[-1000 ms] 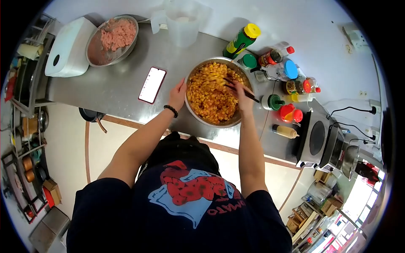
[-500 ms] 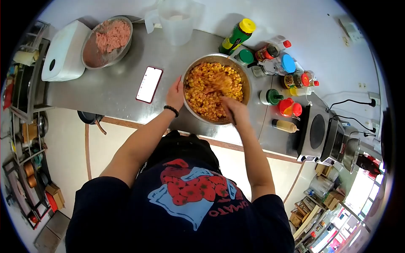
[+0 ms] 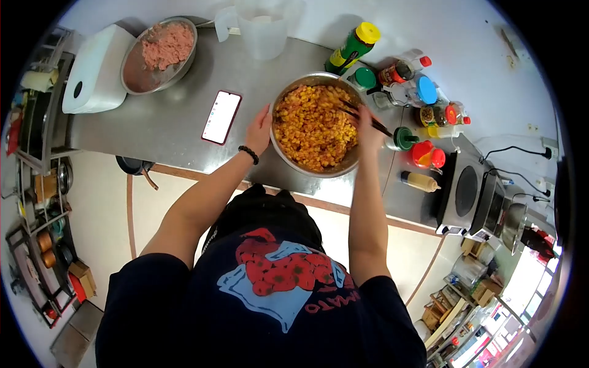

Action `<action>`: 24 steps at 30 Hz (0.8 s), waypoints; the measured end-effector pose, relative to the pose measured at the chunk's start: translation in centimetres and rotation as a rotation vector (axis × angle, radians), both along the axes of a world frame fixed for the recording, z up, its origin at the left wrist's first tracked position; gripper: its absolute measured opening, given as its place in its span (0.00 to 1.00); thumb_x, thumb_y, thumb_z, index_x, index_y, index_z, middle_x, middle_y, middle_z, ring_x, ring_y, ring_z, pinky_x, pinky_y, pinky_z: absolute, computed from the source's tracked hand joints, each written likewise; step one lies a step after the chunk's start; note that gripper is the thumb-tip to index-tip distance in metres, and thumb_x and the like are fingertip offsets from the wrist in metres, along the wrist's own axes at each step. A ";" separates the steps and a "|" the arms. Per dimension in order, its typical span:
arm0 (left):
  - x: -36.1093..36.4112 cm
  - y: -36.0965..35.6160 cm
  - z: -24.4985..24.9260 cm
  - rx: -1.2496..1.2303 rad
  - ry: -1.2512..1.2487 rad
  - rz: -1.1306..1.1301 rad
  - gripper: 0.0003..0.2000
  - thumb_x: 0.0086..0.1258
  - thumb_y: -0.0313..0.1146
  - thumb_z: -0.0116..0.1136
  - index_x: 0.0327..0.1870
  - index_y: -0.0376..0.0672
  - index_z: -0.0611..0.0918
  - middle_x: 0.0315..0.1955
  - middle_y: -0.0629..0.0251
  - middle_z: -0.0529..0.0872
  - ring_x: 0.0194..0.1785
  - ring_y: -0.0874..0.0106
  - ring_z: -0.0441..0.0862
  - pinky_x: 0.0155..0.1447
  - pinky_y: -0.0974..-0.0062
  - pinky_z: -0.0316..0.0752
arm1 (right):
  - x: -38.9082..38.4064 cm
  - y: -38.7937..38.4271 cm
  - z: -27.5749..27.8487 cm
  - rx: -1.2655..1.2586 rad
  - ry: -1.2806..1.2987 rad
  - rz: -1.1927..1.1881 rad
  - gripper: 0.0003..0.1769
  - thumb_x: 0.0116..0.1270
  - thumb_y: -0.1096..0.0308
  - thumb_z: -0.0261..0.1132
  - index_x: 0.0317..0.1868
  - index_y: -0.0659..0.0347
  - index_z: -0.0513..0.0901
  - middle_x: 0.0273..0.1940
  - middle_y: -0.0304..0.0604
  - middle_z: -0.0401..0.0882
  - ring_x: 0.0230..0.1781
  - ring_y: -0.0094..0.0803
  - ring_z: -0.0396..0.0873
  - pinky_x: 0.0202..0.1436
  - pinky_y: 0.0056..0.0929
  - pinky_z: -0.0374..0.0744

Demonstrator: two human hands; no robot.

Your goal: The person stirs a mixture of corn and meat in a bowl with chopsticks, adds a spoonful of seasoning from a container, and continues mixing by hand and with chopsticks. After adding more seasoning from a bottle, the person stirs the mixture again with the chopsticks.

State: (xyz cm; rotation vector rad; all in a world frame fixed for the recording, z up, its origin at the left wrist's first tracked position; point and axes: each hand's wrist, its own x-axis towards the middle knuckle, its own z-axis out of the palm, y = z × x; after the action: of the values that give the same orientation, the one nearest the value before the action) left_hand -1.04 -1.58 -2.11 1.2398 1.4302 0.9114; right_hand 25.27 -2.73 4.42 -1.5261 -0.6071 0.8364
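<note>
A steel mixing bowl (image 3: 326,78) holds a yellow corn-kernel mixture (image 3: 313,129) with reddish-brown bits in it. My left hand (image 3: 261,130) grips the bowl's left rim, fingers outside and partly hidden. Dark chopsticks (image 3: 383,127) are held in my right hand (image 3: 367,126) at the bowl's right side. Their tips reach into the upper right of the mixture, and their back ends stick out past the rim. Left of the bowl, a phone (image 3: 221,117) with a lit white screen lies on the steel counter (image 3: 165,132).
Pink minced meat (image 3: 169,46) fills part of another steel bowl (image 3: 138,83), beside a white appliance (image 3: 98,70). A clear pitcher (image 3: 264,34) stands behind. Along the right are a green bottle (image 3: 353,49), several seasoning jars, a sauce bottle (image 3: 420,181) and a cooktop (image 3: 460,190).
My right hand has moved up and right, from the bowl's lower right to its right rim. The chopsticks now slant across the upper right. My left hand stays on the rim.
</note>
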 end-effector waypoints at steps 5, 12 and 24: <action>0.2 0.1 2.9 -0.445 -0.136 -0.060 0.23 0.73 0.43 0.44 0.64 0.42 0.67 0.52 0.55 0.80 0.53 0.65 0.77 0.56 0.74 0.69 | -11.1 -2.6 4.3 0.121 -0.435 0.311 0.05 0.61 0.76 0.61 0.36 0.68 0.82 0.24 0.46 0.79 0.24 0.26 0.77 0.30 0.24 0.74; 1.2 1.0 2.7 0.045 0.222 0.033 0.19 0.72 0.41 0.43 0.61 0.45 0.71 0.46 0.52 0.81 0.50 0.59 0.79 0.50 0.70 0.73 | -5.4 -12.8 5.9 -0.029 -0.658 1.051 0.15 0.54 0.74 0.61 0.44 0.59 0.79 0.33 0.48 0.79 0.34 0.48 0.78 0.36 0.36 0.76; 1.4 1.5 2.9 0.142 0.350 0.028 0.19 0.72 0.42 0.43 0.59 0.45 0.73 0.35 0.48 0.82 0.40 0.52 0.80 0.43 0.62 0.73 | -2.8 -2.0 -0.6 0.022 -0.099 0.226 0.12 0.67 0.68 0.59 0.43 0.69 0.82 0.36 0.42 0.84 0.34 0.23 0.81 0.36 0.21 0.77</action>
State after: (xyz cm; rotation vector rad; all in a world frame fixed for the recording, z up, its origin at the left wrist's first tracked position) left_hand 0.31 -0.06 0.81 1.5462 1.6803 0.8554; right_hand 22.45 -4.71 3.86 -1.5030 -0.8712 0.9251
